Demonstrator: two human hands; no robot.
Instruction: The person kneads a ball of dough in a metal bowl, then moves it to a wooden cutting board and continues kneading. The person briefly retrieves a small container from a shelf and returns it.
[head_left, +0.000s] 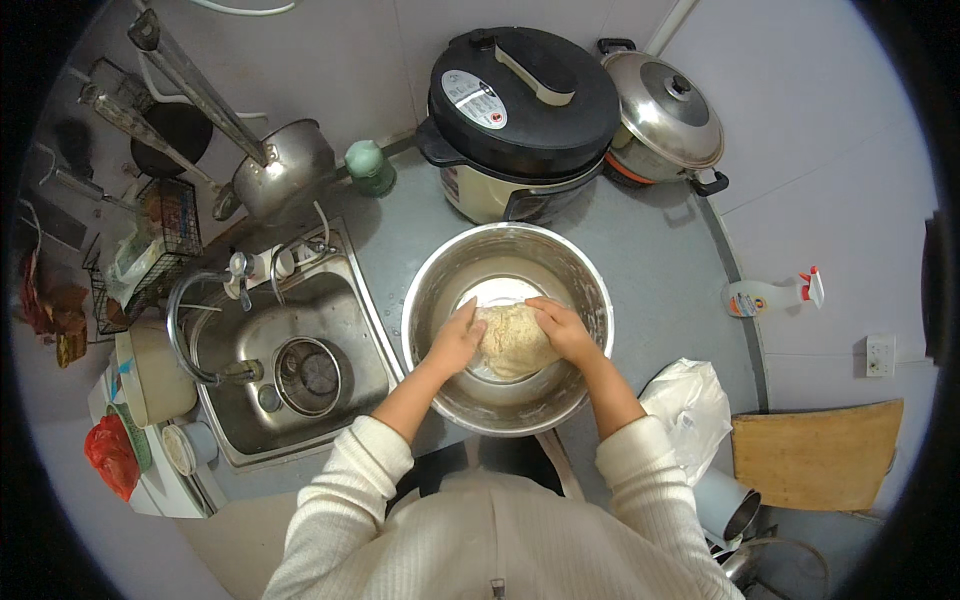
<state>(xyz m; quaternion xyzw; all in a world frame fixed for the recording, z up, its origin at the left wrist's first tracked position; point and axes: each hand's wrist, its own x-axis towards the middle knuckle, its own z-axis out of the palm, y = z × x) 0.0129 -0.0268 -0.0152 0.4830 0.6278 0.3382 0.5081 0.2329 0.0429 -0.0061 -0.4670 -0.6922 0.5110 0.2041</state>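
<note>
A rough, pale lump of dough (517, 341) is held inside a wide stainless steel bowl (508, 427), whose inner wall carries whitish smears. My left hand (456, 339) grips the dough's left side. On its upper right side rests my right hand (564, 328), fingers curled over the edge. Both hands are inside the bowl's rim, and their palms and the dough's underside are hidden. The bowl stands at the front of a grey countertop (652, 255).
Left of the bowl is a steel sink (247, 435) with a strainer basket (307, 375) and a curved faucet (176, 322). A large electric pressure cooker (525, 112) stands behind the bowl, beside a lidded pot (667, 112). To the right are a spray bottle (769, 298), a white plastic bag (690, 405) and a wooden board (814, 457).
</note>
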